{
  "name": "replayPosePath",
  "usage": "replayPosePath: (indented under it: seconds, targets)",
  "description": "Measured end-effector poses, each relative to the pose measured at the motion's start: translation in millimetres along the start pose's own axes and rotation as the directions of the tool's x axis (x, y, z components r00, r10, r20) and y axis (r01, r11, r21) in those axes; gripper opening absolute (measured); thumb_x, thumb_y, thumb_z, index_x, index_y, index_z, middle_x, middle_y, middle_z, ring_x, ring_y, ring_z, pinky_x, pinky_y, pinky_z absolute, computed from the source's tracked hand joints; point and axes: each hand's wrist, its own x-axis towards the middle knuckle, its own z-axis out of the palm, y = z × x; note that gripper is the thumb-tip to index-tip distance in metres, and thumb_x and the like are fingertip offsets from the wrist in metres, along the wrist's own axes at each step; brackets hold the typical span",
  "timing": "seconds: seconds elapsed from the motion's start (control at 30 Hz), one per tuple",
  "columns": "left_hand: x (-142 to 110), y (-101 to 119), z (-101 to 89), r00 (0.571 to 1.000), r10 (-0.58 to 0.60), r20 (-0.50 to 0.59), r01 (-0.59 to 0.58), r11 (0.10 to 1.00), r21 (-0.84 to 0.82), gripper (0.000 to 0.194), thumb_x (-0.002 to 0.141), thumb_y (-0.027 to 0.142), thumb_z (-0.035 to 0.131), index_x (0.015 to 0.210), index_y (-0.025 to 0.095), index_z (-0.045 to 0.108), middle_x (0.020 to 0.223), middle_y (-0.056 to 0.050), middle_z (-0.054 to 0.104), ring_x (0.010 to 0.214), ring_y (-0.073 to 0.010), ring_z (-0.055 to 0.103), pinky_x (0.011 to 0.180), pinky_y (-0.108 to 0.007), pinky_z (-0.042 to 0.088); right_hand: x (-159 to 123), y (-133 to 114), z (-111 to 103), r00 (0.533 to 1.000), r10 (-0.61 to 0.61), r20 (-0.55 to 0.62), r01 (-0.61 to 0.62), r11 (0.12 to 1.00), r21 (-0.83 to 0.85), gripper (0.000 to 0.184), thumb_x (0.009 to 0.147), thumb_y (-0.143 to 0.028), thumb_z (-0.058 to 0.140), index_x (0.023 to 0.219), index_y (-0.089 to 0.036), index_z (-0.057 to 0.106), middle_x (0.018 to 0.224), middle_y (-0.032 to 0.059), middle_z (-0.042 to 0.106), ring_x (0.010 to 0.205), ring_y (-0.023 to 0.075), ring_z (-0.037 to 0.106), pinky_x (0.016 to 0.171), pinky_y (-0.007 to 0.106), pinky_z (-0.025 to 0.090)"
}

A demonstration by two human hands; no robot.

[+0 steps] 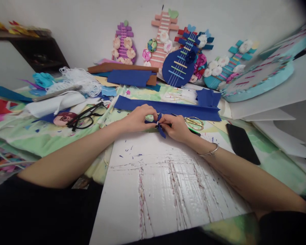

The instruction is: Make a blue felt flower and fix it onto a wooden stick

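Observation:
Between my two hands is a small dark-blue paper piece shaped like a bow (161, 131), with a bit of white at its middle. My left hand (140, 117) pinches it from the left with thumb and forefinger. From the right, my right hand (175, 126) grips the same piece near its middle, fingers bent closed. Both are just above the far edge of a scored white board (158, 177). Gold-handled scissors (195, 123) lie right of my right hand. A long dark-blue paper strip (168, 108) stretches behind both hands.
Black eyeglasses (86, 115) lie to the left, near a pile of white cord (78, 81). A black phone (242, 143) rests at the right. Several paper lutes, one dark blue (178, 66), lean on the wall. Folded blue sheets (129, 77) are stacked behind the strip.

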Motion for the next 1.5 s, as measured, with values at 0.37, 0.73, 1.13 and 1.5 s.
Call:
replayPosePath:
  seconds: [0.37,0.73,1.13,1.5]
  targets:
    - [0.0,0.2,0.4,0.999,-0.025,-0.035,0.028,0.996,0.087,0.010,0.076,0.025,0.061,0.078,0.018,0.053,0.080,-0.003,0.057,0.080,-0.0183,0.051,0.072,-0.030,0.038,-1.5,-2.8,0.5,0.997,-0.074,-0.025,0.068,0.982,-0.174,0.009,0.080,-0.018,0.051,0.077,-0.018,0.059,0.067,0.0008,0.064,0.060,0.0129,0.053,0.065,0.028,0.037]
    - [0.5,-2.5,0.9,0.997,0.012,0.079,-0.014,1.000,0.016,0.014,0.083,0.021,0.053,0.085,0.021,0.066,0.079,-0.002,0.067,0.077,-0.0151,0.057,0.072,-0.027,0.040,-1.2,0.3,0.9,0.994,-0.107,0.003,0.105,0.971,-0.215,0.012,0.085,-0.020,0.048,0.083,-0.021,0.060,0.073,0.0009,0.066,0.065,0.0140,0.053,0.067,0.029,0.039]
    - [1.2,-0.6,0.1,0.995,-0.086,0.044,0.091,0.987,-0.134,0.015,0.079,0.022,0.056,0.085,0.018,0.068,0.083,-0.003,0.071,0.078,-0.0143,0.061,0.073,-0.026,0.045,-0.3,-0.5,-1.8,0.995,-0.096,-0.028,0.088,0.971,-0.222,0.014,0.085,-0.022,0.051,0.085,-0.019,0.065,0.078,0.0031,0.069,0.066,0.0148,0.055,0.067,0.029,0.039]
    - [2.0,-4.0,-4.2,0.888,-0.412,0.205,0.406,0.489,-0.772,0.023,0.077,0.028,0.063,0.093,0.014,0.068,0.097,-0.012,0.070,0.085,-0.0197,0.066,0.073,-0.034,0.054,3.8,-1.6,-4.6,0.959,-0.219,-0.181,0.191,0.969,-0.156,0.016,0.087,-0.028,0.055,0.078,-0.026,0.069,0.088,0.0011,0.071,0.090,0.0215,0.053,0.083,0.039,0.039]
